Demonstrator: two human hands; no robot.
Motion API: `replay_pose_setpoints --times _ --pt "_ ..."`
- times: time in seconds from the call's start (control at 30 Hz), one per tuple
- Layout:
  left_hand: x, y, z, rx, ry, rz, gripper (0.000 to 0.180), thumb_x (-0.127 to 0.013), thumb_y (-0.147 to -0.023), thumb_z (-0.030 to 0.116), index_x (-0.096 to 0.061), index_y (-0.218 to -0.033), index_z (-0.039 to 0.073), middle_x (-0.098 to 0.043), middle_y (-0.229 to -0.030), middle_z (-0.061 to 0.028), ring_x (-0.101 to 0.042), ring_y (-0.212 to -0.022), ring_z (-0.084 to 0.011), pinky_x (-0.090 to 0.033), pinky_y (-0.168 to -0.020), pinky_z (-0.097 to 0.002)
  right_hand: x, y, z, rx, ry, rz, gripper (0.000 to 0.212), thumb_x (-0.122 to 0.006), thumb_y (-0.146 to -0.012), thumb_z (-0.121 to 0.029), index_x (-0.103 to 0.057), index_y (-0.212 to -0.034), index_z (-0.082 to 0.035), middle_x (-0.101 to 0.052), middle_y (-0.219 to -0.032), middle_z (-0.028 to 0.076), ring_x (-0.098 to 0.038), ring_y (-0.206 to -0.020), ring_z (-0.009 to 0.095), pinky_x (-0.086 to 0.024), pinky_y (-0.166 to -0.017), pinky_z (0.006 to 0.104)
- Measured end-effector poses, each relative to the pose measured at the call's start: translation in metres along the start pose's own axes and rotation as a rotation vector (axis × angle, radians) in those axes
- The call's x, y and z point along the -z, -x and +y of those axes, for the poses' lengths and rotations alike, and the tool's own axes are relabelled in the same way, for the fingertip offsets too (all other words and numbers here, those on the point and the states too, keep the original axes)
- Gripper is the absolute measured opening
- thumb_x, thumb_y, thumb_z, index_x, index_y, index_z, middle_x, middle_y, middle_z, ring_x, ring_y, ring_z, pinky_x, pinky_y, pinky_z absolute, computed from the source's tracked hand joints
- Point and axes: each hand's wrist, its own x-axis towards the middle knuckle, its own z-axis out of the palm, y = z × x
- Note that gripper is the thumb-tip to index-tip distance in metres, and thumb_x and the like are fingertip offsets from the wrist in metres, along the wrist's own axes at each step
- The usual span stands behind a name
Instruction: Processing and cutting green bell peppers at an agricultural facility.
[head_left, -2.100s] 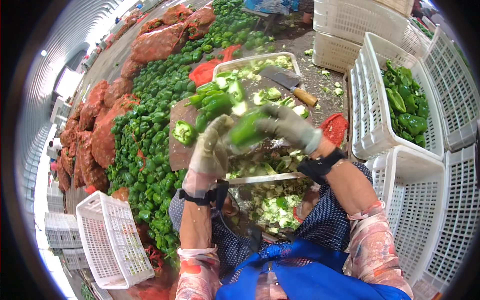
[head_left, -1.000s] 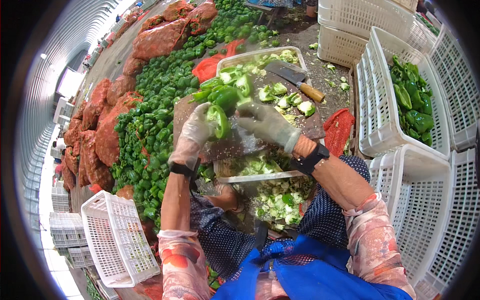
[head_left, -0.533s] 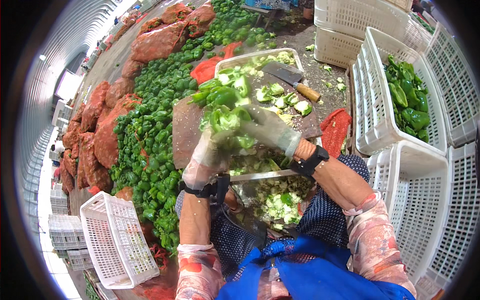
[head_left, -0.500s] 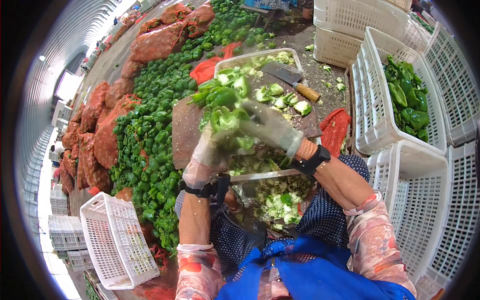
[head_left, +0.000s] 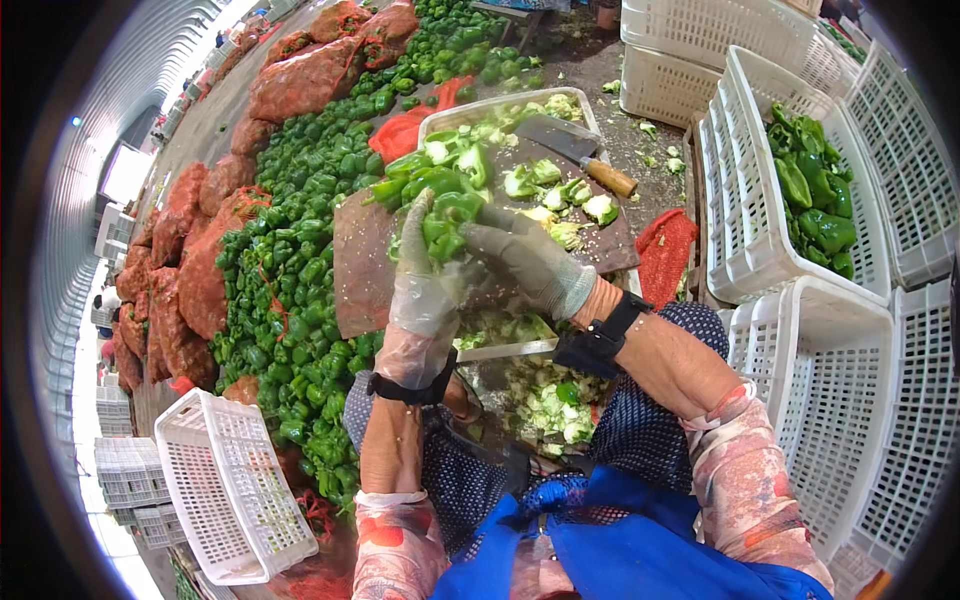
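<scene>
One green pepper [head_left: 447, 228] is held above the surface [head_left: 362, 275], a brown board in front of the person's knees. Its visible part runs lengthwise away from the body, the far end leaning slightly right. Fingers cover part of it; which end bears the stem cannot be told.

The left hand [head_left: 426, 285], gloved, is raised with its forearm nearly straight ahead. Its fingers grip the pepper, one extended upward along the left side. The right hand [head_left: 535, 262], also gloved, comes in obliquely from the right, back of the hand uppermost, fingers pointing left and bent to the pepper's right side. Whether these fingers pinch it cannot be told.

Cut peppers [head_left: 405, 182] lie heaped just beyond the hands. Pale cores [head_left: 560, 195] lie right of the heap. The knife [head_left: 575, 150] rests beyond the cores, blade to the left, wooden handle toward the lower right.
</scene>
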Motion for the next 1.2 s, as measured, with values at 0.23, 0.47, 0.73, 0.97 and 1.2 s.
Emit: replay_pose_setpoints --times 0.23,0.47,0.73,0.97,1.2 --pt "0.022 0.000 -0.022 -0.320 -0.502 -0.089 0.089 -0.062 -0.070 -0.016 -0.027 -0.146 0.016 -0.045 -0.133 -0.0127 -0.053 -0.115 -0.0228 -0.050 -0.090 -0.0306 0.014 -0.007 0.005 -0.081 -0.135 -0.087 0.021 -0.061 -0.090 -0.025 -0.061 -0.103 -0.008 -0.061 -0.084 -0.002 -0.058 -0.069 0.007 -0.051 -0.055 0.0251" --pt "0.035 -0.005 -0.024 -0.676 -0.935 -0.034 0.082 -0.078 -0.062 -0.003 -0.043 -0.135 0.012 -0.047 -0.132 -0.0171 -0.052 -0.118 -0.0319 -0.048 -0.095 -0.0355 0.014 -0.004 -0.009 -0.085 0.244 -0.062 0.020 -0.062 -0.088 -0.027 -0.062 -0.094 -0.008 -0.057 -0.073 -0.002 -0.050 -0.055 0.006 -0.041 -0.049 0.0193" --pt "0.035 0.005 -0.004 -0.509 -0.862 -0.145 0.072 -0.076 -0.064 -0.009 -0.053 -0.129 0.011 -0.050 -0.129 -0.0106 -0.054 -0.115 -0.0233 -0.050 -0.092 -0.0304 0.010 -0.009 -0.020 -0.018 1.049 -0.064 0.052 -0.065 -0.080 -0.041 -0.063 -0.108 0.002 -0.068 -0.087 0.016 -0.065 -0.075 0.026 -0.052 -0.070 0.0354" --pt "0.046 0.001 -0.012 -0.248 -0.434 -0.060 0.076 -0.075 -0.071 -0.010 -0.045 -0.137 0.012 -0.054 -0.127 -0.0071 -0.056 -0.109 -0.0173 -0.051 -0.089 -0.0292 0.018 -0.011 0.003 0.036 1.273 -0.157 0.053 -0.061 -0.078 -0.032 -0.055 -0.119 0.001 -0.065 -0.105 0.025 -0.065 -0.096 0.033 -0.050 -0.086 0.0396" --pt "0.047 -0.006 -0.014 -0.234 -0.363 -0.031 0.076 -0.058 -0.077 -0.021 -0.037 -0.143 0.012 -0.053 -0.130 -0.0100 -0.055 -0.113 -0.0177 -0.050 -0.089 -0.0268 0.003 -0.010 -0.011 -0.070 0.839 -0.114 0.065 -0.066 -0.078 -0.033 -0.048 -0.131 -0.001 -0.062 -0.117 0.018 -0.062 -0.098 0.028 -0.047 -0.086 0.0369"
